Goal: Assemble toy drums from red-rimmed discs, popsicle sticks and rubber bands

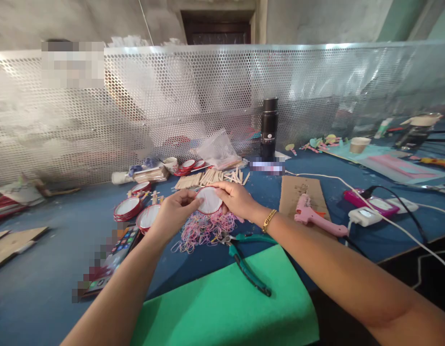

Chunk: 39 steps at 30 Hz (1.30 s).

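Note:
A small round white disc with a red rim (209, 201) is held up between both hands. My left hand (179, 207) pinches its left edge with thumb and fingers. On the opposite edge, my right hand (235, 198) grips it, thumb over the upper right rim. Just below lies a tangled heap of pink and purple cords (204, 231). Teal-handled cutting pliers (244, 259) rest open beside the heap, partly on a green sheet (222, 312). Left of my left hand stand stacks of similar red-rimmed discs (127, 208). Wooden sticks (189, 180) lie behind the hands.
A pink glue gun (318, 218) sits on cardboard (289, 192) at right, near a power strip (366, 214) and cables. A black bottle (269, 127) stands before a perforated metal screen (215, 96). A phone (116, 259) lies by my left forearm.

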Each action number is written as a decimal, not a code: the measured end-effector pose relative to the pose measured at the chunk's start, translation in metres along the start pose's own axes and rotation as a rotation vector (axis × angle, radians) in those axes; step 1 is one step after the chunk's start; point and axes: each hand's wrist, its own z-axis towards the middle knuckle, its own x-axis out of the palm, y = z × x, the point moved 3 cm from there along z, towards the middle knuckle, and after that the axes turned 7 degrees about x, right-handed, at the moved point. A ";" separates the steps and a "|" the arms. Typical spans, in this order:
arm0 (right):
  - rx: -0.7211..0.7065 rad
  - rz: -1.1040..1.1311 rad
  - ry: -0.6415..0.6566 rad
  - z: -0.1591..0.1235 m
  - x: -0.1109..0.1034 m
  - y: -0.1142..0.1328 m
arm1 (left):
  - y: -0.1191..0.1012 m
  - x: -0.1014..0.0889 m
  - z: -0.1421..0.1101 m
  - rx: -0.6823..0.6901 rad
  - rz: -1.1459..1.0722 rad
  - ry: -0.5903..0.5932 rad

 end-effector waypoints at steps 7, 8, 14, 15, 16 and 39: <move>0.054 0.025 -0.011 0.000 -0.007 0.004 | -0.003 -0.002 0.000 0.137 0.044 -0.166; 0.059 0.029 -0.020 0.001 -0.008 0.003 | -0.002 -0.002 0.000 0.139 0.027 -0.175; 0.028 -0.025 -0.119 0.007 -0.016 0.001 | 0.000 -0.001 0.001 0.145 0.046 -0.078; 0.019 -0.029 -0.127 0.007 -0.016 0.002 | 0.000 -0.001 0.000 0.145 0.081 -0.064; 0.011 -0.028 -0.132 0.007 -0.016 0.002 | -0.001 0.000 0.000 0.141 0.113 -0.057; 0.019 -0.043 -0.047 0.001 -0.012 0.003 | -0.006 0.008 -0.005 0.223 0.262 0.112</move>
